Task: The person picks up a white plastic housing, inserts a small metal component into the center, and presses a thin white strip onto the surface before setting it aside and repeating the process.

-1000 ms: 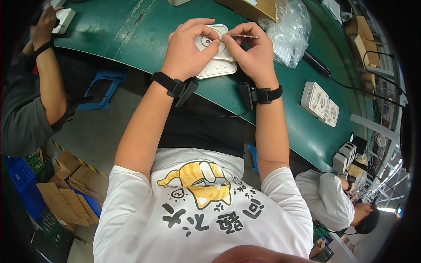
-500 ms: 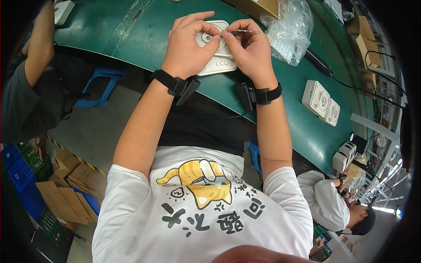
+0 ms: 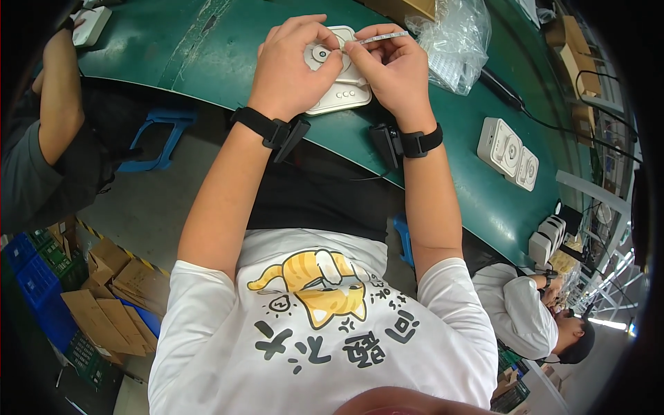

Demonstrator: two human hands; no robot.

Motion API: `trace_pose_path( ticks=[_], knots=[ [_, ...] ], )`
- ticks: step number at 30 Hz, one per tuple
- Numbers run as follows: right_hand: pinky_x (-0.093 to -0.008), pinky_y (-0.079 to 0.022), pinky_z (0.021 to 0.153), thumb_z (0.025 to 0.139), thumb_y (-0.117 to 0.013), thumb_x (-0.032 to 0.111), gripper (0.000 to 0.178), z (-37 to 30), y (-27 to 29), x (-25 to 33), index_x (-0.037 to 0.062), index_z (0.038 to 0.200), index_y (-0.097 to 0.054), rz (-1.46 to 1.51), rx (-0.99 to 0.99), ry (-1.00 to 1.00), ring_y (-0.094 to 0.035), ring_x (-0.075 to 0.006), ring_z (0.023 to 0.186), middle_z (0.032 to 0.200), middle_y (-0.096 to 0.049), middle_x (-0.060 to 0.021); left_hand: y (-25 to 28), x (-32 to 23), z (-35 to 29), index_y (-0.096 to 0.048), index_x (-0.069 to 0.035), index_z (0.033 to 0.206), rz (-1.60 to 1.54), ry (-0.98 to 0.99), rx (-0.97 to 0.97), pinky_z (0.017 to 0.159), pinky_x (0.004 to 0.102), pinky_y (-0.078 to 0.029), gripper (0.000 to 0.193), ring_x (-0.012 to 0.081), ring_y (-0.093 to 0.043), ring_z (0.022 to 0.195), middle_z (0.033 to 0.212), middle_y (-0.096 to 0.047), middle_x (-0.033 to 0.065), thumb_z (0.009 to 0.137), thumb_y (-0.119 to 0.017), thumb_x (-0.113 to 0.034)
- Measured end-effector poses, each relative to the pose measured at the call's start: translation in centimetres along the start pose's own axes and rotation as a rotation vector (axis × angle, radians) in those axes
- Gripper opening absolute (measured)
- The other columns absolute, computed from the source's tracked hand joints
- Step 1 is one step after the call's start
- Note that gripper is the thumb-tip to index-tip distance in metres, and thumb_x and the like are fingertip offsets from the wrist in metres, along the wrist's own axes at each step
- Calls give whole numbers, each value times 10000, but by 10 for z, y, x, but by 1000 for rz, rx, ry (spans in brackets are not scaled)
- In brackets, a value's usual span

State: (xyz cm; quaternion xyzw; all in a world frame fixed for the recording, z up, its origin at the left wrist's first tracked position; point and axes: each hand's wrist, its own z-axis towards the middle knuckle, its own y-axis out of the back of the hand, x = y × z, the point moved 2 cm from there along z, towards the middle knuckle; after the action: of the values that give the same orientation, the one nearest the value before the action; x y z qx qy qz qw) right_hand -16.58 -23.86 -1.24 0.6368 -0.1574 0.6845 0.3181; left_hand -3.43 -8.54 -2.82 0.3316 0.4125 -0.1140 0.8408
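Note:
A white device (image 3: pixel 340 101) with a round dial-like part and small round buttons rests on the green table, partly hidden under my hands. Over its left side, my left hand (image 3: pixel 294 69) is closed, thumb and forefinger pinched together. Whatever is between those fingertips is too small to make out. On the device's right side, my right hand (image 3: pixel 398 72) pinches a narrow pale strip (image 3: pixel 384 37) with small marks along it, which sticks out to the right past the fingers. The fingertips of both hands nearly meet above the device.
Clear plastic bags (image 3: pixel 456 48) lie right of my hands, beside a dark cable-fed tool (image 3: pixel 501 88). Two joined white devices (image 3: pixel 508 153) sit farther right on the green table (image 3: pixel 166 52). Co-workers sit at left and lower right. Flattened cardboard (image 3: pixel 104 318) and crates are at lower left.
The strip in my right hand has tilted, its outer end now higher. Both hands have shifted slightly, the left one a little to the left, still over the device.

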Motion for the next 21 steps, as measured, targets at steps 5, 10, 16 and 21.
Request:
trace_pose_path(
  ticks=[5, 10, 16, 21],
  knots=[
    [-189, -441, 658, 993, -955, 102, 277, 1, -3, -3, 10, 1197, -793, 28, -29, -18, -570, 4, 758, 1002, -789, 5, -2, 6, -2, -833, -169, 1066, -70, 41, 21, 1202, 528, -477, 153, 358, -694, 1370, 1504, -776, 52, 936, -855, -247],
    [-182, -431, 657, 993, -961, 119, 269, -2, 1, 5, 16, 1183, -801, -97, -12, -2, -565, 9, 755, 987, -788, 12, -2, 6, -3, -833, -172, 1078, -86, 51, 23, 1209, 542, -459, 164, 346, -696, 1375, 1501, -776, 51, 937, -857, -252],
    [-191, -431, 671, 986, -967, 119, 291, -4, 0, 10, 21, 1212, -812, -89, -24, 31, -565, -2, 770, 999, -795, 21, -2, 4, -1, -834, -170, 1079, -128, 57, -6, 1218, 547, -452, 172, 339, -699, 1393, 1496, -776, 57, 936, -857, -264],
    [-214, -460, 703, 996, -963, 157, 270, -4, 0, 11, 27, 1201, -843, -188, -49, 186, -585, -25, 809, 1007, -778, 38, -1, 1, -3, -829, -134, 1080, -91, 38, 12, 1180, 515, -499, 161, 339, -723, 1378, 1462, -784, 89, 953, -854, -230]
  ],
)
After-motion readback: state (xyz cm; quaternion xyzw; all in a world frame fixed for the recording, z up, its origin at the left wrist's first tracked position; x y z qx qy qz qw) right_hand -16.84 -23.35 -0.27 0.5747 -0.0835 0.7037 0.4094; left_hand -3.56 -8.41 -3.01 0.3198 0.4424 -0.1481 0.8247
